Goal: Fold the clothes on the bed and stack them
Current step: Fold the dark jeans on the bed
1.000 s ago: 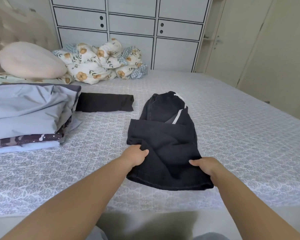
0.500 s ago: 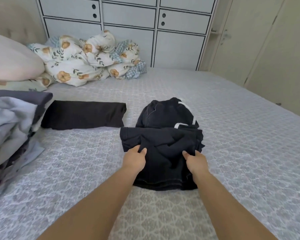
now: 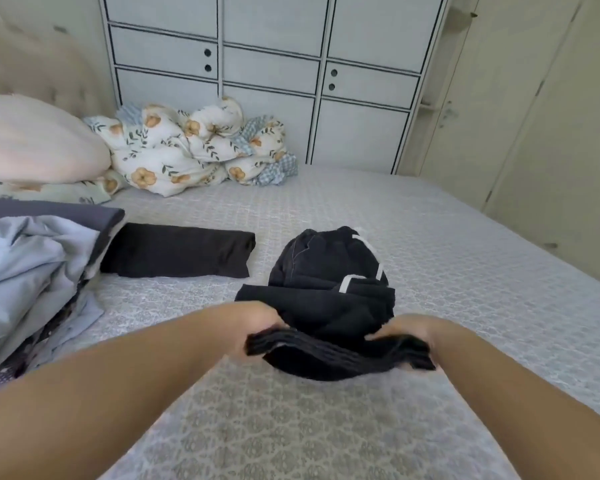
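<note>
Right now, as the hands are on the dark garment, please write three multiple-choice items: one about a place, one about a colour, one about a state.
1. Where does the folded black cloth lie?
A. beside the pile of clothes
B. on the pink pillow
C. on the floor

2. What colour is the stripe on the black trousers?
A. red
B. white
C. yellow

3. What do the left hand and right hand do?
A. rest flat
B. point away
C. grip the near edge, raised off the bed

Answers:
1 A, it lies just right of the pile.
2 B, a white stripe shows.
3 C, the near edge is lifted off the bed.
</note>
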